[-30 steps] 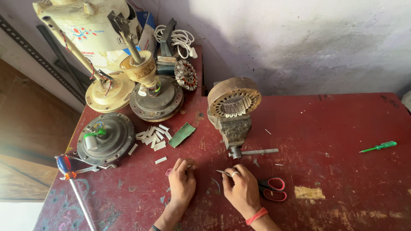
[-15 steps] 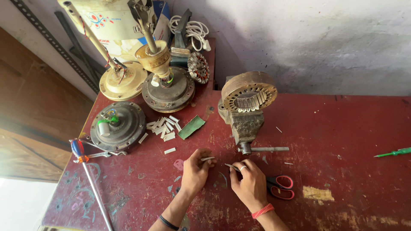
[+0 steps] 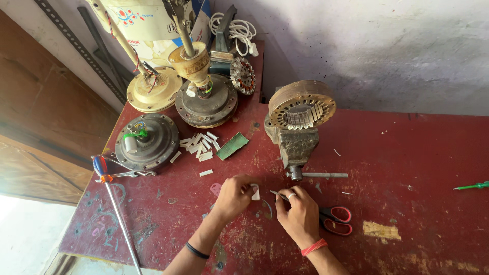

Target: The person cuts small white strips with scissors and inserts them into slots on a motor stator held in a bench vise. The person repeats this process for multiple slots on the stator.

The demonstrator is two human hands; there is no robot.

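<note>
Item: red table [image 3: 417, 168], paint worn and scratched, set against a grey plastered wall.

Left hand [image 3: 235, 196]: resting low on the table, grip closed, thumb and fingertips pinching a small white slip [image 3: 255, 192] by its edge. The slip stands just clear of the surface, seemingly held so that its free end faces the other hand.

Right hand [image 3: 300, 216]: just beside the left, knuckles up, a ring on one finger and a red band at the wrist. Grip closed on a thin metal tool [image 3: 278, 194], its tip pointing toward the slip; what kind of tool cannot be told. The heel of the hand lies on the table, likely for steadiness.

Scissors [image 3: 333, 220]: red handles, lying flat, partly under the right hand, within easy reach.

Bench vise [image 3: 295, 147]: straight ahead of both hands, holding a round stator core [image 3: 302, 106] with its slotted face upward; white slips already stand in some slots on the near side.

Loose white slips [image 3: 200, 145]: a scatter lying left of the vise, beside a green sheet scrap [image 3: 232, 146], probably the stock they are cut from.

Fan motor housings [image 3: 146, 142]: three, grouped at the far left corner, well apart from the hands, two with down-rods upright.

Screwdriver, long [image 3: 118, 214]: red and blue handle, near the left edge.

Screwdriver, green [image 3: 472, 186]: at the far right edge.
</note>
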